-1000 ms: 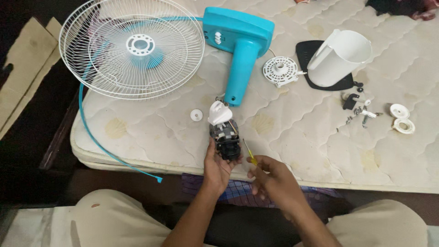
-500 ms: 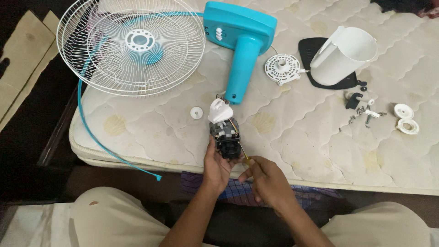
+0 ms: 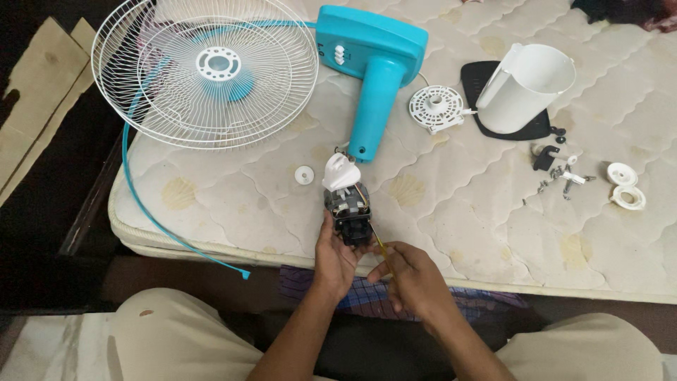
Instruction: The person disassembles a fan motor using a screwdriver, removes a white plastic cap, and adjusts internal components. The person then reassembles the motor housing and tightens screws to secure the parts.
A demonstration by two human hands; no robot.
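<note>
My left hand (image 3: 334, 255) grips the lower end of a small fan motor (image 3: 347, 204), black and metal with a white plastic piece on top. It rests upright near the mattress's front edge. My right hand (image 3: 409, 276) holds a yellow-handled screwdriver (image 3: 381, 247) whose tip touches the motor's right side. Just behind the motor lies the blue fan stand (image 3: 374, 77), joined to the motor by thin wires.
A white wire fan grill (image 3: 204, 70) lies at the back left, with a blue rim strip (image 3: 151, 212) hanging off the mattress (image 3: 458, 212). A white housing (image 3: 525, 86), a round white vent disc (image 3: 436, 107), small screws (image 3: 557, 180), white rings (image 3: 624, 187) and a white cap (image 3: 304, 175) lie about.
Both hands stay on the motor. My right hand with the screwdriver has shifted slightly closer to the motor's side. The view has tilted a little.
</note>
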